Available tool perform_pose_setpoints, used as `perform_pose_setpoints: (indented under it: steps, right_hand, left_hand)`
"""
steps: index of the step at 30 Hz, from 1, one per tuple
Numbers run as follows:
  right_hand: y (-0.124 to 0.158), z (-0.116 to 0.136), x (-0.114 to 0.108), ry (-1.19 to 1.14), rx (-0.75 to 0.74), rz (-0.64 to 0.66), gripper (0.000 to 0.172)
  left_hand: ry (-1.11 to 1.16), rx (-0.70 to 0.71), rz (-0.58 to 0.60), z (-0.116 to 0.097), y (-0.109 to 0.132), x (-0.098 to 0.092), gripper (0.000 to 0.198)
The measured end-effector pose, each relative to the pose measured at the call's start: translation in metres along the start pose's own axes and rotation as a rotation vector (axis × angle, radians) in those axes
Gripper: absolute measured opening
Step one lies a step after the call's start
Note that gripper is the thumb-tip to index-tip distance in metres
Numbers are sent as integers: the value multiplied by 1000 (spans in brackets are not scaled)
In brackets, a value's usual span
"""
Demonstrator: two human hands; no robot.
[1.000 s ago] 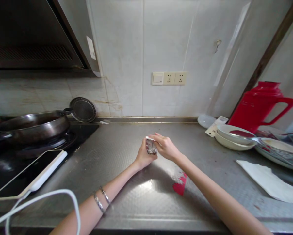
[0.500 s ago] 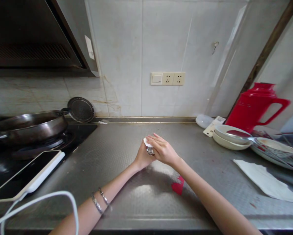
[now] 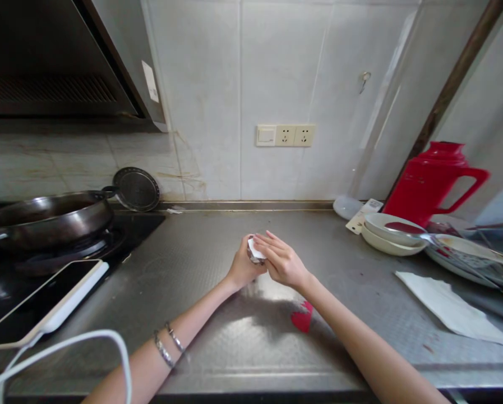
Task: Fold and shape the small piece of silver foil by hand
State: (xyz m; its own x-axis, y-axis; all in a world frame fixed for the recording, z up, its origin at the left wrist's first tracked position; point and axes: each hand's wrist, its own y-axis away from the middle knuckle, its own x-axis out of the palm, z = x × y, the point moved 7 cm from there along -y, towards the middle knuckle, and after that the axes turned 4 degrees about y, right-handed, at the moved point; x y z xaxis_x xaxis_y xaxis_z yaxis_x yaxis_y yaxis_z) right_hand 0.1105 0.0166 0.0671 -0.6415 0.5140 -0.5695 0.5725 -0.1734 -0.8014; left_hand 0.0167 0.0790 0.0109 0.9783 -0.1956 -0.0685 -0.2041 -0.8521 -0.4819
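Note:
Over the middle of the metal counter [image 3: 184, 269], my two hands are together around a small shiny silver object [image 3: 256, 260]. My left hand [image 3: 240, 268] is closed around its side and hides most of it, so I cannot make out its kind. With its fingers together, my right hand [image 3: 285, 262] presses a small white piece of paper [image 3: 254, 247] against the top of the silver object. Below the hands, a torn red scrap [image 3: 302, 317] lies on the counter beside my right forearm.
To the left, a pan [image 3: 49, 221] sits on the black stove, with a phone-like device [image 3: 36, 306] and its white cable [image 3: 95, 335] nearer me. At right are stacked bowls [image 3: 392, 238], a red thermos jug [image 3: 434, 179], a patterned plate [image 3: 465, 258] and a white paper towel [image 3: 448, 303].
My right fingers have shifted slightly on the silver object, and more of the white paper shows. The whole view has moved a little; both hands stay together in about the same place.

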Motion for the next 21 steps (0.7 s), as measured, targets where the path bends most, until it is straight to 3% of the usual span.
perform_pose_setpoints:
  steps: [5, 14, 21]
  right_hand:
    - [2, 18, 7, -33, -84, 12, 44]
    - [7, -11, -7, 43, 27, -62, 44]
    - [7, 14, 0, -10, -73, -26, 46]
  left_hand:
    - [-29, -6, 17, 4, -1, -7, 77]
    - [-70, -133, -57, -1, 1, -3, 69]
    - [-87, -42, 38, -3, 0, -4, 69]
